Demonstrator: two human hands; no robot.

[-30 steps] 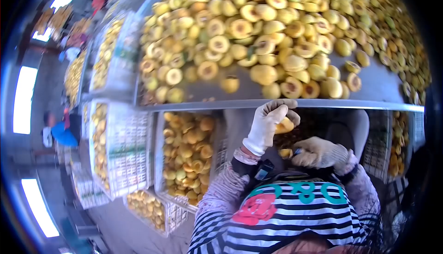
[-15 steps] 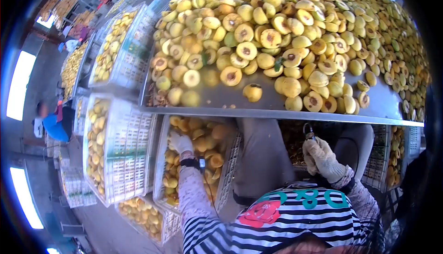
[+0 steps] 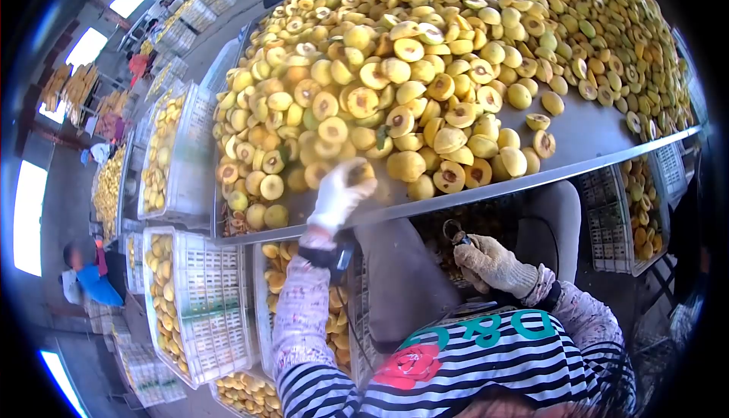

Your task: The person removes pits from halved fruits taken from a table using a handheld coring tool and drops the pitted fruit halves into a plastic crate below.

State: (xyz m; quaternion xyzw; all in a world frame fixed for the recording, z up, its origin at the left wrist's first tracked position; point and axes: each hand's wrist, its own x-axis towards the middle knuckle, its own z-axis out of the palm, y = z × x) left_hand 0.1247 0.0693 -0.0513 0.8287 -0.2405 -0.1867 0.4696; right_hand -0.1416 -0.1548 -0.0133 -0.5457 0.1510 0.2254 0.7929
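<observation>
Left hand (image 3: 339,196) over the near edge of the table (image 3: 581,123), fingers curled round a fruit (image 3: 364,176); blur hides whether whole or halved. Right hand (image 3: 492,264) wrapped round a ring-ended tool (image 3: 460,239). I'd judge the fruit light, bruisable, slick where cut; hold by skin sides.

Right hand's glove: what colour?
Cream glove; shows best in the head view.

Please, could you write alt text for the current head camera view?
A gloved left hand grasps a yellow fruit piece at a metal table heaped with fruit halves, while the gloved right hand holds a ring-ended tool. Filled crates stand nearby.
</observation>
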